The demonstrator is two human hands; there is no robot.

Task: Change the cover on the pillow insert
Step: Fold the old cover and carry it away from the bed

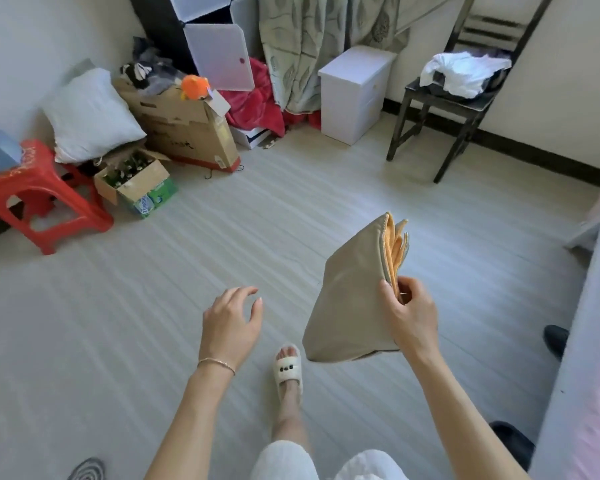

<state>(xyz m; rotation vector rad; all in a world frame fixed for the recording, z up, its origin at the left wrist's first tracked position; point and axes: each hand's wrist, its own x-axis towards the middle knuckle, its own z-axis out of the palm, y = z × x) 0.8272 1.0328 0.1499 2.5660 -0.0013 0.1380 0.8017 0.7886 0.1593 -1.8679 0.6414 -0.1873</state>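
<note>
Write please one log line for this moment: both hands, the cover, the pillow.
right hand: holds folded beige fabric cover with orange lining | left hand: open, empty | white pillow insert: leaning beside red plastic stool

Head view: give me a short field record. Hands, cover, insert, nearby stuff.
right hand: grips the folded cover by its open edge, held in the air
left hand: empty, fingers spread, over the floor
cover: tan outside, orange layers showing at the open edge, folded flat
pillow insert: white, bare, propped against the wall behind the red stool
nearby: cardboard box beside the insert; dark chair with white cloth on its seat
step state: cover not yet on the insert
</note>
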